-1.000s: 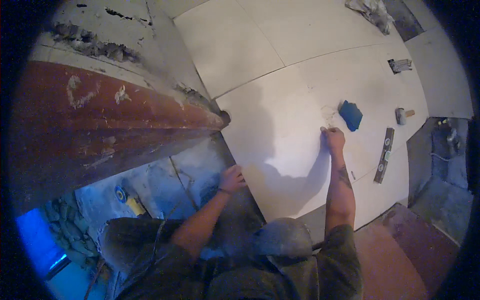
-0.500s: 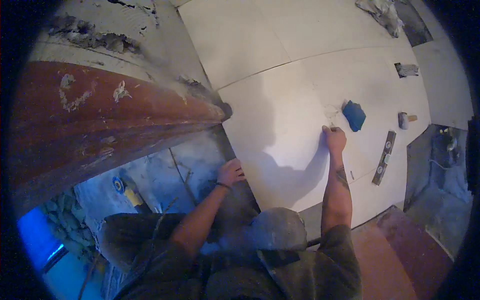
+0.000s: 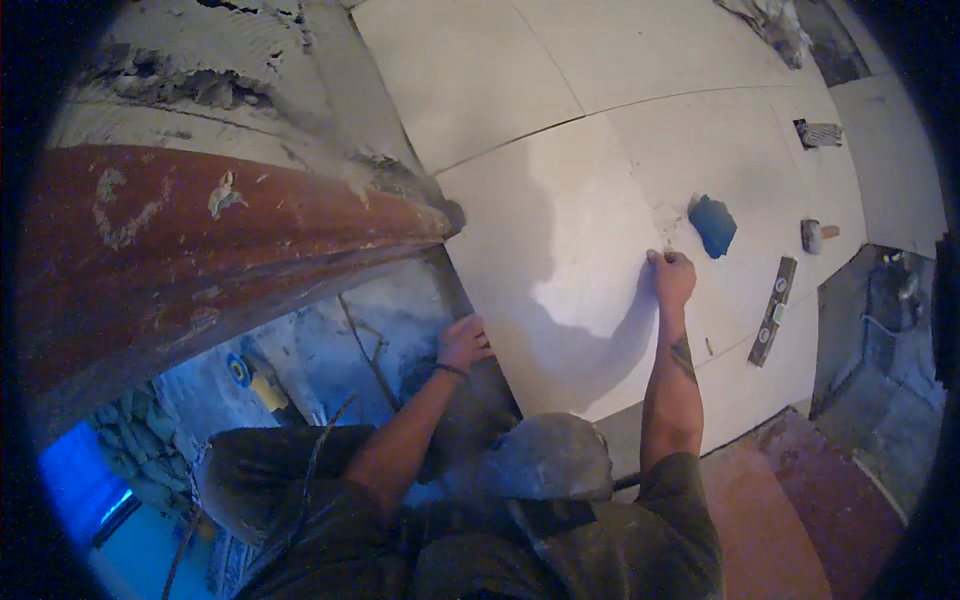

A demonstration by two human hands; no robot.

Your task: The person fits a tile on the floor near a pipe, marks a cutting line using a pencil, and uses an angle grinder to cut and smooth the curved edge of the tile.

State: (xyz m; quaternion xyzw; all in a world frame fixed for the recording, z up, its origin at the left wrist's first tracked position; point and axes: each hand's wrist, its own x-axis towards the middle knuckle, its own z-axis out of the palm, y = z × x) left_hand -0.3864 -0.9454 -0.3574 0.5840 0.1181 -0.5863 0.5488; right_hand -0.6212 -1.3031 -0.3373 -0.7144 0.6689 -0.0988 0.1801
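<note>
My right hand is low over the large pale floor tile, beside some smudges. Its thumb and fingers are pinched together; whatever they hold, if anything, is too small to make out. My left hand rests at the tile's left edge, by the dark strip of floor, its fingers slightly apart and reaching to that edge. Just beyond my right hand lies a crumpled dark-blue cloth. A spirit level and a mallet with a short wooden handle lie farther right. Near my right forearm is a small thin stick-like piece.
A reddish-brown door frame juts in from the left, ending near the tile's edge. Below it a yellow power tool with a disc lies on dusty floor. A grey ridged piece lies at the far right. Reddish boards are at lower right.
The view has shifted slightly. Both hands stay in nearly the same places and poses, and the tools and cloth have not moved on the floor.
</note>
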